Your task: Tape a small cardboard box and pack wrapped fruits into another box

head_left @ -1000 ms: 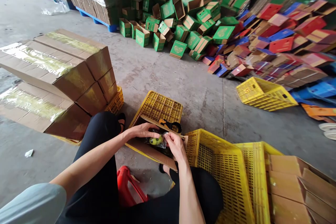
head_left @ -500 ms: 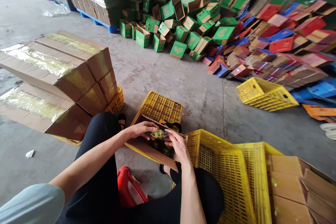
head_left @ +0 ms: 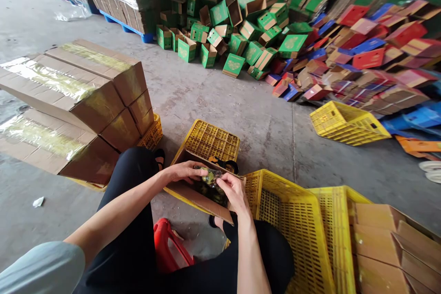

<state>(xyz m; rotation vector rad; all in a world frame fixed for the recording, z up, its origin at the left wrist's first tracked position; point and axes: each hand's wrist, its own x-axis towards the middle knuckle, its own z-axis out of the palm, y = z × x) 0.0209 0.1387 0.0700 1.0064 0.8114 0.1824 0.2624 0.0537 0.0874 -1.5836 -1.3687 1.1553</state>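
Observation:
Over an open cardboard box (head_left: 196, 197), my left hand (head_left: 186, 171) grips a clear plastic packet (head_left: 210, 176) with something yellow-green inside. My right hand (head_left: 233, 189) pinches the packet's right end between thumb and fingers. Its contents are too small to name. More dark, greenish packed items (head_left: 210, 193) lie inside the box below my hands. The box rests tilted on an upturned yellow crate (head_left: 215, 140). Just behind the box's far edge, a black and orange tape dispenser-like object (head_left: 225, 164) lies on the crate.
Taped cardboard cartons (head_left: 103, 105) are stacked at left. Yellow crates (head_left: 289, 211) stand close on the right, one beside folded cartons (head_left: 382, 239). A red stool (head_left: 168, 243) is between my legs. Green boxes (head_left: 234, 64) and red boxes (head_left: 368, 58) lie piled ahead; another yellow crate (head_left: 347, 121) sits nearby.
The packet has turned and shifted slightly in my hands, and more of its clear wrap shows toward the right. Both hands stay over the box.

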